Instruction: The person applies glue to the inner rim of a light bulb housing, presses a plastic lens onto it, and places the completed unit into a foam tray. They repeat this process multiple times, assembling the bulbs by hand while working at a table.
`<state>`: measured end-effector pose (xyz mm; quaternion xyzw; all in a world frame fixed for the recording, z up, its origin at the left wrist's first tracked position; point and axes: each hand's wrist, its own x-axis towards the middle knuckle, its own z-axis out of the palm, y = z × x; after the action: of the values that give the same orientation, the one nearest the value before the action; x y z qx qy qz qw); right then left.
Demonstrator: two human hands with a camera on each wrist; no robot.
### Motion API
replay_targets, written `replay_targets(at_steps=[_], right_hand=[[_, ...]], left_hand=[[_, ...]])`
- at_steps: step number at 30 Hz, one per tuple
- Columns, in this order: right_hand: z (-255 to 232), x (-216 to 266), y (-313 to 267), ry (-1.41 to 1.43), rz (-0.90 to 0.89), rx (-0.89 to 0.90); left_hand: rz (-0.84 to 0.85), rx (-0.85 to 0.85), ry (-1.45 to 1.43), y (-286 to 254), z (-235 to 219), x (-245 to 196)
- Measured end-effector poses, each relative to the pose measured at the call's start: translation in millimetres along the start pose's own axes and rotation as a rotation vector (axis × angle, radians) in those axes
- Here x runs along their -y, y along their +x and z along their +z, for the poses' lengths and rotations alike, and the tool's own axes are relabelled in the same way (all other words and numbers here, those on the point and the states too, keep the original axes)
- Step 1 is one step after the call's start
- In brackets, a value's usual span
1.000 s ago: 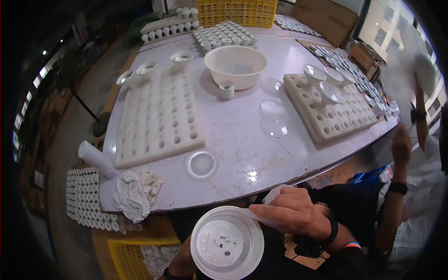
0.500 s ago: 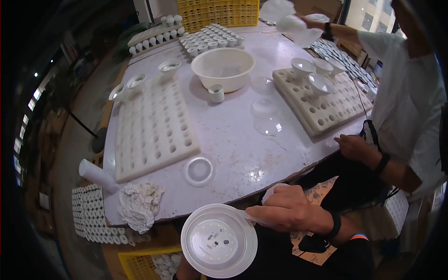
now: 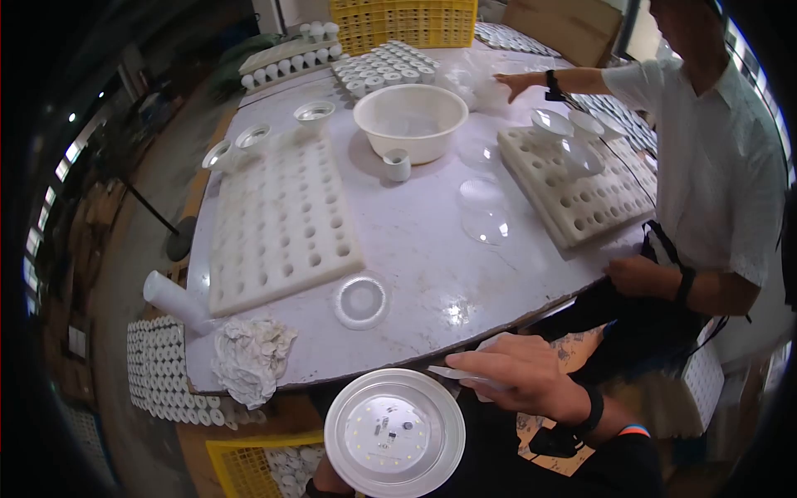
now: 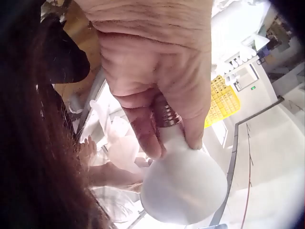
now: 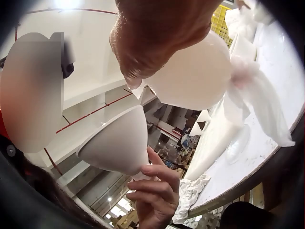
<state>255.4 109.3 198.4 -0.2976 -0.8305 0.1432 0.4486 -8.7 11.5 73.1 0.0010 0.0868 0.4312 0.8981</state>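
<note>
My left hand grips a white reflector bulb by its neck and metal screw base. In the head view the bulb faces up, showing a round board dotted with small LEDs; most of the left hand is hidden beneath it. Just right of the bulb's rim, my right hand pinches a pale, translucent plastic piece with curled fingers. A thin edge of that piece points at the rim; I cannot tell exactly what it is. A clear ribbed disc lies on the table beyond the bulb.
Foam trays with holes, left and right, carry several bulb housings. Between them are a white basin, a small white cup and clear covers. A crumpled cloth lies front left. Another person reaches over a plastic bag.
The bulb has turned counterclockwise, and the plastic piece's edge has drawn back from overlapping the rim. The other person has come in at right, lowering a plastic bag beside the basin.
</note>
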Motion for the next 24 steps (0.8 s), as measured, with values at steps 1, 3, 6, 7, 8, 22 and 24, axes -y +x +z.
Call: replay_targets(at_steps=[1,3,6,7,8,22,24], right_hand=[[0,-2,-1,0.01,-0.016,0.01],[3,-9,-5,-0.006,-0.001,-0.015],[6,-11,-2,-0.009,-0.027,-0.029],[7,-11,-3,-0.013,-0.03,-0.018],[7,-11,-2,-0.008,-0.027,-0.01],[17,-16,0,-0.036,-0.095,0.063],[16,-14,2,-0.055,-0.092,0.076]], left_hand=[[0.016,0.005,-0.017,14,7,0],[0.041,0.012,-0.046,42,23,0],[0.055,0.014,-0.098,56,25,0],[0.055,0.014,-0.12,56,27,2],[0.107,-0.047,-0.009,56,53,3],[0.111,-0.33,0.445,46,77,6],[0.084,-0.313,0.484,43,67,5]])
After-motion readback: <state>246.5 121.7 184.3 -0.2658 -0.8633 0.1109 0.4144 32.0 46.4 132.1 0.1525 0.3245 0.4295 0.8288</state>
